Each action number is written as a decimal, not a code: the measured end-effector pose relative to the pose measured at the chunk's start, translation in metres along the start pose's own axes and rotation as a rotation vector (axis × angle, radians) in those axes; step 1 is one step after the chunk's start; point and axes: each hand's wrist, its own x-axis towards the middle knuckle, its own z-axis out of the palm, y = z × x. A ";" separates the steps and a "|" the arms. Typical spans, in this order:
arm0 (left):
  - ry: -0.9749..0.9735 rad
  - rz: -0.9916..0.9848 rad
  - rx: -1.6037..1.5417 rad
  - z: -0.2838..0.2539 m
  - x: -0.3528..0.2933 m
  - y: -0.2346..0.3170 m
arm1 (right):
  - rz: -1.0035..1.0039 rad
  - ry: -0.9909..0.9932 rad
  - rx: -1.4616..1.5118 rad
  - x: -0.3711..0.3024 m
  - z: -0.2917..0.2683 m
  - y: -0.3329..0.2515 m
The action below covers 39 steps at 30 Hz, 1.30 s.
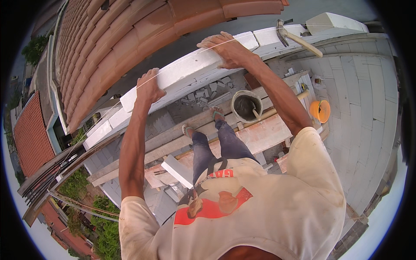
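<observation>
A long white building block [186,71] lies along the top of a wall in front of me. My left hand [148,86] is closed over the block near its left end, with the fingers on the far side. Farther right, my right hand [229,50] grips the same block over its top edge, the fingers spread a little. A thin white string [193,57] stretches along the wall top and passes across both hands. To the right of my right hand, a claw hammer [299,41] with a wooden handle rests on the wall, its handle sticking out toward me.
I stand on wooden planks [169,135]. A bucket [247,106] of grey mortar stands by my feet, and an orange container [320,111] lies right. Broken block pieces [208,92] litter the wall's foot. Beyond the wall is a tiled roof [125,39]. Another block [336,24] sits far right.
</observation>
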 end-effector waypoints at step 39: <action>0.263 -0.216 -0.075 0.037 -0.007 0.014 | 0.516 -0.347 1.021 -0.189 -0.106 -0.088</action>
